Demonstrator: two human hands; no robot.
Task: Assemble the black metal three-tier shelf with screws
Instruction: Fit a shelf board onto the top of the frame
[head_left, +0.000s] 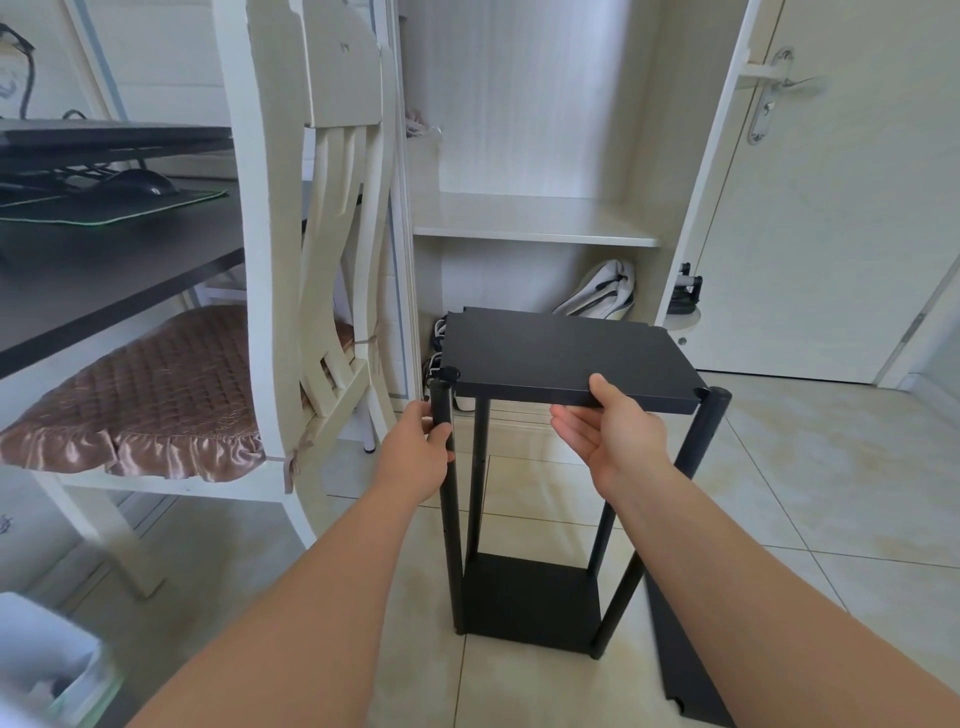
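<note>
A loose black panel (678, 665) is lying on the tiled floor (831, 493) at the lower right, partly hidden by the right forearm. Just beside it the shelf is standing upright on the floor, its bottom panel (524, 597) sitting between the feet of the poles. The left hand (415, 452) is gripping the front-left pole (449, 519) near its top, fingers curled round it. The right hand (613, 436) is pinching the front edge of the top panel (561, 358), thumb lying on top and fingers underneath. That panel is sitting roughly level at the pole tops, with the front-right pole (698, 457) leaning outward at its corner. To the left a white chair (260, 260) with a brown cushion (156, 384) is standing under a dark surface (104, 270) carrying a mouse (148, 183). Behind the shelf an open cabinet (535, 223) is holding shoes (602, 291), with a door (831, 208) to its right.
</note>
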